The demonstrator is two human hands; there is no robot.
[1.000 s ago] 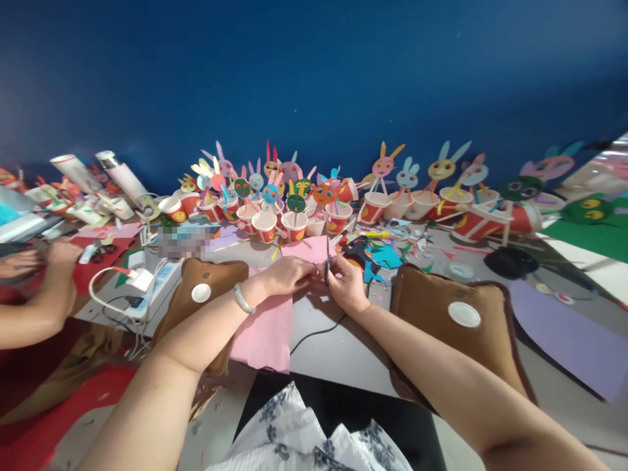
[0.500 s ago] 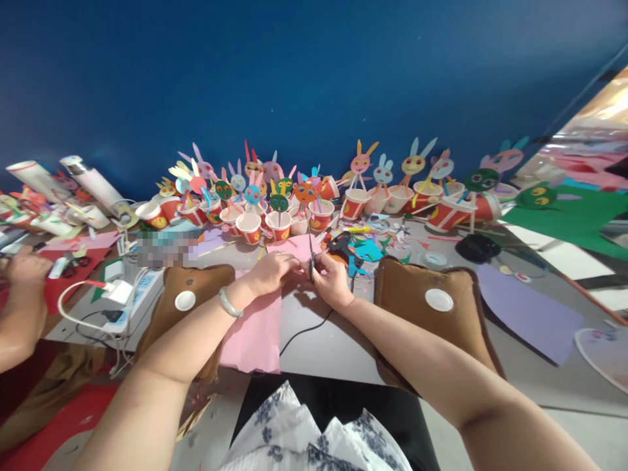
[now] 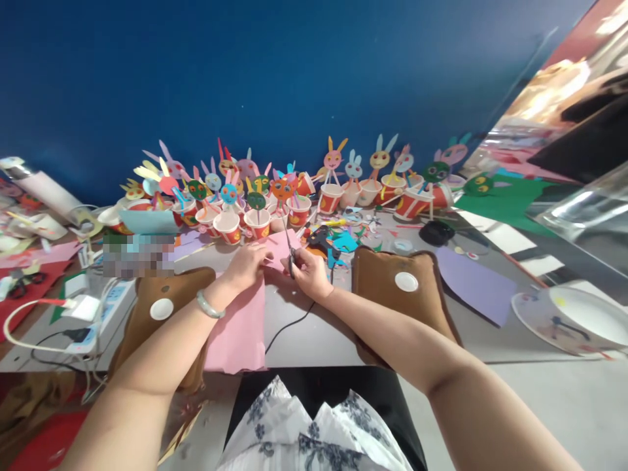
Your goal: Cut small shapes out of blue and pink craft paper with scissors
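Note:
My left hand, with a pale bangle at its wrist, pinches a piece of pink paper by its left side. In my right hand is a pair of scissors, its blades pointing up and away from me, against the pink paper. Whether the blades are parted is too small to tell. Under my left forearm lies a larger pink sheet on the table. Beyond my hands, colourful paper scraps are scattered.
Red-and-white paper cups with paper rabbit figures line the blue wall. Brown cushions flank my arms. A power strip with cords is at left. Purple paper and a clear plastic container lie at right; a black cable crosses the table.
The view has turned right, so things sit further left and the other person's arm is out of sight. More of the pink paper shows between my hands; both keep their hold.

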